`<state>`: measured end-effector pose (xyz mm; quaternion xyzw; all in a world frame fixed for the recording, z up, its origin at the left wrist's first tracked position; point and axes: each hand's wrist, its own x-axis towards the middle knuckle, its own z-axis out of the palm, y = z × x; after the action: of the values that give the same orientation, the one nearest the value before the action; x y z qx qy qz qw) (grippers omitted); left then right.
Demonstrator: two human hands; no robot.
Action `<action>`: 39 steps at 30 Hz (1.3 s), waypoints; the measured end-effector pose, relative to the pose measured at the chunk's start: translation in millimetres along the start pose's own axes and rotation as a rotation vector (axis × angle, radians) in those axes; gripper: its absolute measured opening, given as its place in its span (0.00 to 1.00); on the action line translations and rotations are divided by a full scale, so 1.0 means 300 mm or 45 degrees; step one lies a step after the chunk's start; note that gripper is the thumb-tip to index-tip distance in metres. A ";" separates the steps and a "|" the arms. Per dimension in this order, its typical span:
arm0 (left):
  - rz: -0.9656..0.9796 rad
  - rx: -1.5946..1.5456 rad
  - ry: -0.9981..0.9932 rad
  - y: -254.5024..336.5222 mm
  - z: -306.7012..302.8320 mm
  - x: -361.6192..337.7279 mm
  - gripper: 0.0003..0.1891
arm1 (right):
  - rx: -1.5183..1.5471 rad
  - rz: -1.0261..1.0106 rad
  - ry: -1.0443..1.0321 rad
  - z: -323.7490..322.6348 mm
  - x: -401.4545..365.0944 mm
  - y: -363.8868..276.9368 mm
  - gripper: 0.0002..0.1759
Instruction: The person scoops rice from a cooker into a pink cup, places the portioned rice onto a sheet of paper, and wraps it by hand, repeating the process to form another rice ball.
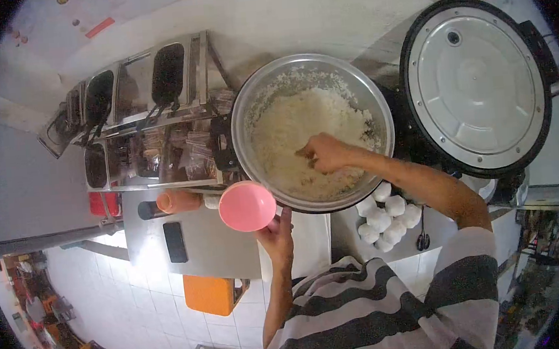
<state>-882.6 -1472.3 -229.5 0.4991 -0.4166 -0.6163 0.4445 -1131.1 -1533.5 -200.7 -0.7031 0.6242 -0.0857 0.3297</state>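
A large round metal pot (245,105) holds white rice (301,117), with grains stuck high on its inner wall. My right hand (329,153) is over the rice near the pot's middle, its fingers curled and touching or just above it; whatever they hold is too small to make out. My left hand (279,237) grips a pink bowl (248,206) by its right side, at the pot's lower left edge. The bowl is tilted and its inside looks bare. Several white wrapped bundles (388,218) lie below the pot on the right, beside black scissors (422,239).
A metal rack with trays (135,87) stands at the left. A big round lid (479,86) is raised at the right. On the counter (212,242) lie a phone (175,242) and an orange-brown container (180,201). An orange stool (209,294) is below.
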 end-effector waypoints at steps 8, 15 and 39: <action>-0.085 -0.092 0.043 0.001 0.011 -0.006 0.15 | 0.332 0.617 -0.206 -0.007 -0.051 0.011 0.15; -0.210 -0.052 0.057 0.060 0.021 -0.009 0.13 | 0.641 0.326 -0.256 0.109 0.144 0.082 0.09; -0.095 -0.112 -0.229 0.222 -0.115 -0.058 0.16 | 0.766 0.052 -0.122 -0.357 -0.090 -0.128 0.07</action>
<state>-837.8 -1475.1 -166.9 0.4368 -0.4084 -0.6924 0.4037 -1162.3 -1546.4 -88.7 -0.5646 0.5685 -0.2268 0.5537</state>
